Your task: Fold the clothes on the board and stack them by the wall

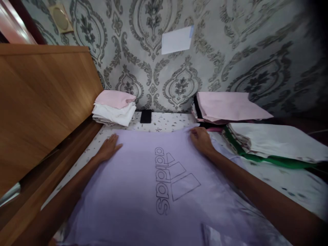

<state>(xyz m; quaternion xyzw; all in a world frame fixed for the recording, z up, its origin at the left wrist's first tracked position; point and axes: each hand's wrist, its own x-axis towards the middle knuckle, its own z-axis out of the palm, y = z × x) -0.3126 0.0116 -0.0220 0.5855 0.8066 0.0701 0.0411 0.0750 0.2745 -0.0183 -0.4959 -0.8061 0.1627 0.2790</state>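
Note:
A lavender shirt point(133, 184) with an outlined adidas logo lies spread out in front of me, the lettering turned sideways. My left hand point(109, 147) rests flat near its far left corner, fingers stretched out on the cloth. At the far right corner, my right hand point(201, 139) has its fingers curled together on the shirt's edge. Soft creases run through the fabric along the right side, under my right forearm. Something shiny and clear, like plastic point(220, 236), shows at the bottom of the view, too blurred to name.
Folded pink and white clothes point(114, 107) are stacked at the back left, by a wooden panel point(46, 102). A black phone-like object point(146, 116) lies near the wall. On the right are a pink folded pile point(225, 106) and a white-and-green one point(276, 141). Patterned sheet point(169, 119) lies underneath.

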